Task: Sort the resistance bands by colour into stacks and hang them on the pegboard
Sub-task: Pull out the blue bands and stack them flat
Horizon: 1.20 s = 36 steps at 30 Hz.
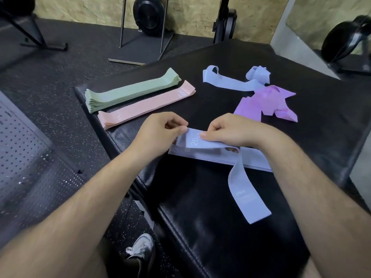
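On the black padded box [220, 101] lie a green band stack [130, 91] and a pink band stack [146, 105] side by side at the far left. Loose blue bands [232, 81] and crumpled purple bands [265, 103] lie at the far right. A flat blue stack [210, 157] sits near me. My left hand [158, 131] and my right hand [228, 131] pinch one end of a blue band [202, 141] marked "20" just above that stack. Its other end [247, 195] trails toward me across the box.
A black pegboard [30, 161] lies flat on the speckled rubber floor at the left. Metal stands and black gym equipment [148, 15] stand along the far wall. A grey shoe [140, 249] shows beside the box's near left edge.
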Available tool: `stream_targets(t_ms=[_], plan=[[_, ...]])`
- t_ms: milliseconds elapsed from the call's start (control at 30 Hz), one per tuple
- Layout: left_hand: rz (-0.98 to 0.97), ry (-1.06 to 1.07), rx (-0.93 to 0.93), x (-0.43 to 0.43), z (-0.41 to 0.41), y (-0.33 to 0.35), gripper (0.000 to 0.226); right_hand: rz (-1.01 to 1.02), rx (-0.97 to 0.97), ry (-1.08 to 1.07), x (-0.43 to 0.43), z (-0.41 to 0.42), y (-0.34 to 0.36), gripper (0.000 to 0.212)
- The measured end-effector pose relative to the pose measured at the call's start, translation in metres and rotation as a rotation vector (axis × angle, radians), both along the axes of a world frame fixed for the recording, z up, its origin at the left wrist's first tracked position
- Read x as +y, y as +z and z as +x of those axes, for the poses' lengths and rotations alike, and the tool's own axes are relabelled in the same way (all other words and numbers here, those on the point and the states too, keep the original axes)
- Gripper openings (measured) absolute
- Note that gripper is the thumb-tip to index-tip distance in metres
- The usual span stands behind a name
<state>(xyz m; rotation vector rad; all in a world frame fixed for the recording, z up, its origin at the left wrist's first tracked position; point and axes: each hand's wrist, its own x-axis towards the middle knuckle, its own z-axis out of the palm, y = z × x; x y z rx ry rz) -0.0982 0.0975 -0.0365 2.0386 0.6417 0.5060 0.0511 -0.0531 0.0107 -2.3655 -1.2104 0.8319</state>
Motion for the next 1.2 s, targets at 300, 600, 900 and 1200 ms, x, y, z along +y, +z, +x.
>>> stream_targets(t_ms=[300,600,900,1200], plan=[[0.376,0.018,0.095,-0.001,0.0,-0.011,0.007,-0.007,-0.075,-0.009,0.011,-0.002,-0.026,0.044],[0.659,0.025,0.127,-0.009,0.0,-0.019,0.015,0.006,-0.057,-0.069,0.016,-0.003,-0.033,0.036],[0.782,-0.222,0.331,-0.02,0.004,-0.042,0.06,0.0,-0.101,-0.008,0.014,-0.003,-0.029,0.032],[0.66,-0.19,0.361,-0.025,0.003,-0.044,0.056,-0.049,-0.039,0.023,-0.002,0.007,-0.009,0.025]])
